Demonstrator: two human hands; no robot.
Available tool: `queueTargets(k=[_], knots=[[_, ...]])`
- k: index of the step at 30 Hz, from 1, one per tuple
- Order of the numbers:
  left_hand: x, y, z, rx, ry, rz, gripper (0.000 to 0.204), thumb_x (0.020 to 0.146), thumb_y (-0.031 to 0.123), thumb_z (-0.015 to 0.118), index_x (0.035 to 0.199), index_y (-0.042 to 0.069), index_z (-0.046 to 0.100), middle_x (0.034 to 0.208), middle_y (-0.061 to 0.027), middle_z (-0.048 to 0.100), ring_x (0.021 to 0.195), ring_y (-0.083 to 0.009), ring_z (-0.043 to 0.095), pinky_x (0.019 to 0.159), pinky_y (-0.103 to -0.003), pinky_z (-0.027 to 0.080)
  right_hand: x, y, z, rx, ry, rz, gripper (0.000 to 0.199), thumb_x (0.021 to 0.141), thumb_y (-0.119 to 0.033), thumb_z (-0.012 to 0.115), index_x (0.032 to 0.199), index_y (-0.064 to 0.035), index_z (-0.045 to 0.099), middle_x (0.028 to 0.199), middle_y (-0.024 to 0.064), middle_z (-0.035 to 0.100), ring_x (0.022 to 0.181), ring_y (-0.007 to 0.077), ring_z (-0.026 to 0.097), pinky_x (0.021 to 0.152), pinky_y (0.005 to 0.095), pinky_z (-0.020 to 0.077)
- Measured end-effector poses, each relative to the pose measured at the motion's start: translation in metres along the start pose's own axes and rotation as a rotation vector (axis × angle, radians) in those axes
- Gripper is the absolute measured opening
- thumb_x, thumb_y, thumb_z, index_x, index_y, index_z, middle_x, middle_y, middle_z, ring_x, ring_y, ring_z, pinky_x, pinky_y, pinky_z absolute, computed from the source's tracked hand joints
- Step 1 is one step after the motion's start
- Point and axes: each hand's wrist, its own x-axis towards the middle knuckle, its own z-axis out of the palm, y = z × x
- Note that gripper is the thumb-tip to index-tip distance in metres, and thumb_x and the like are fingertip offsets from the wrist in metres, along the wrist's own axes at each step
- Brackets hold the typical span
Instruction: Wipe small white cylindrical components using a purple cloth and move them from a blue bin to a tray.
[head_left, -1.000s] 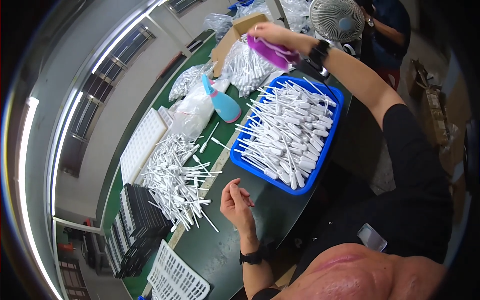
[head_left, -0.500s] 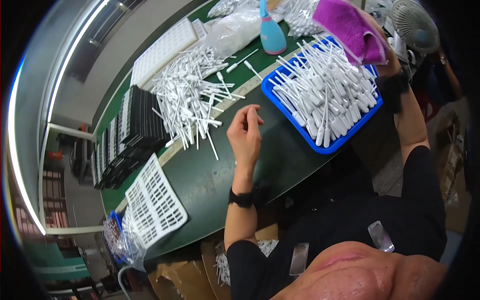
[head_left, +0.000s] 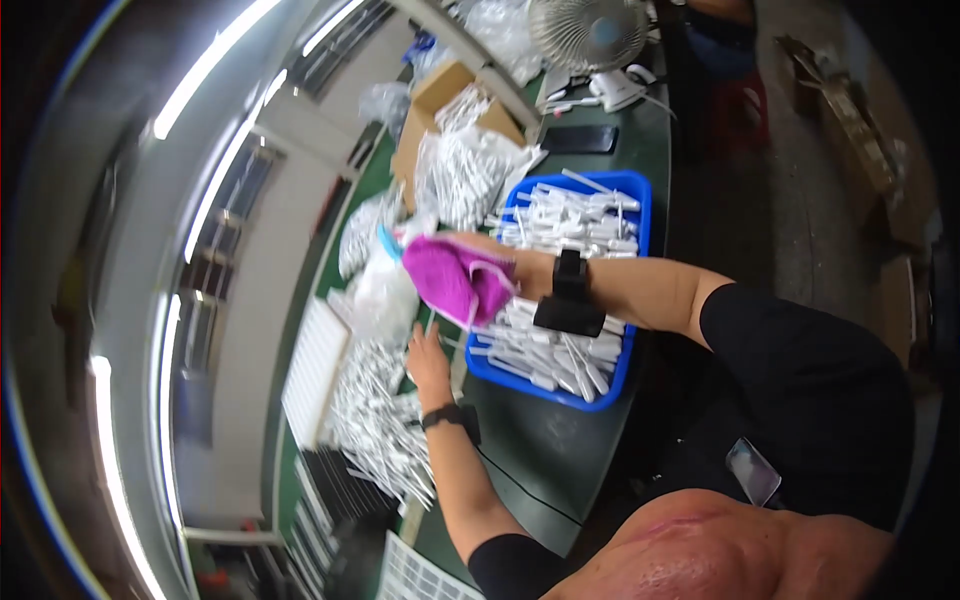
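Observation:
My right hand [head_left: 508,262] grips a bunched purple cloth [head_left: 448,282], which hides most of its fingers. Hand and forearm reach across a blue tray [head_left: 643,215] heaped with white plastic dropper pipettes [head_left: 565,355]. On the tray's left, my left hand [head_left: 430,368] is low over the table with fingers stretched forward and slightly apart. Its fingertips are beside a loose dropper pipette [head_left: 431,322]; whether they touch it is unclear. A loose pile of the same pipettes [head_left: 375,410] spreads along my left wrist. Both wrists wear black bands.
Bagged pipettes [head_left: 465,180] and an open cardboard box [head_left: 420,125] stand beyond the tray. A dark phone [head_left: 580,139] and a fan [head_left: 590,35] are at the far end. White panels [head_left: 315,370] and stacked black trays [head_left: 340,485] line the left.
The view has swung toward the table's far end. My right hand brought the purple cloth left across the tray. My left hand moved forward to the loose pipettes, its curled fingers now extended.

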Motion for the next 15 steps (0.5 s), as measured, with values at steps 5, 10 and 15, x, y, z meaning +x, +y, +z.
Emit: queueTargets(k=[5, 10, 15], knots=[[0.009, -0.009, 0.023, -0.091, -0.097, 0.125, 0.023, 0.078, 0.011, 0.049, 0.096, 0.015, 0.062, 0.087, -0.0098, 0.061, 0.082, -0.0291, 0.059, 0.067, -0.041, 0.048, -0.014, 0.009, -0.02, 0.147, 0.013, 0.172, 0.044, 0.085, -0.042, 0.055, 0.117, -0.0125, 0.05, 0.107, 0.0008, 0.058, 0.082, 0.009, 0.06, 0.069, 0.0235, 0.0498], [-0.003, -0.008, 0.006, 0.0, -0.17, 0.139, 0.015, 0.08, 0.012, 0.048, 0.091, 0.009, 0.058, 0.081, -0.0122, 0.061, 0.077, -0.0308, 0.059, 0.065, -0.042, 0.048, -0.03, 0.0, -0.002, 0.195, -0.053, 0.091, 0.044, 0.084, -0.043, 0.056, 0.113, -0.0113, 0.052, 0.098, 0.0006, 0.061, 0.078, 0.009, 0.06, 0.065, 0.0221, 0.0495], [-0.035, -0.011, -0.034, 0.097, -0.241, -0.115, 0.012, 0.082, 0.013, 0.046, 0.088, 0.006, 0.053, 0.081, -0.018, 0.06, 0.074, -0.0349, 0.059, 0.063, -0.044, 0.047, -0.036, -0.016, 0.007, 0.267, 0.041, 0.218, 0.039, 0.085, -0.045, 0.053, 0.104, -0.0111, 0.056, 0.085, 0.0004, 0.064, 0.066, 0.0084, 0.061, 0.057, 0.0224, 0.051]])
